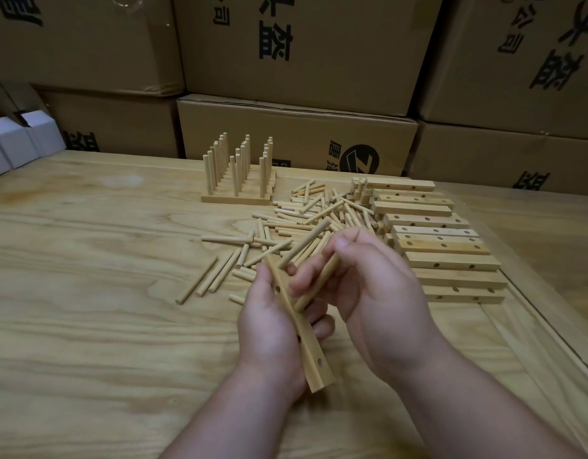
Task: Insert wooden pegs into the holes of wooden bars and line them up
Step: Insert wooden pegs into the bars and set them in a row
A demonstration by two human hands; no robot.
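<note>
Shot from head height, forward and steeply down, wide-angled, with the hands [322, 293] close below the lens and both forearms entering from the bottom edge. Faced across the wooden surface [87, 293] toward stacked cardboard boxes [296, 44] behind. Single view only.

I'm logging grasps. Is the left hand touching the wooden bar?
Touching. The head view shows the left hand gripping the wooden bar, fingers wrapped behind it and thumb along its edge.

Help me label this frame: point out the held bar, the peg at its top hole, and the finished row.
held bar [314, 359], head view, lower face.
peg [306, 247], head view, mid-shaft.
finished row [236, 199], head view, front bar.
</note>
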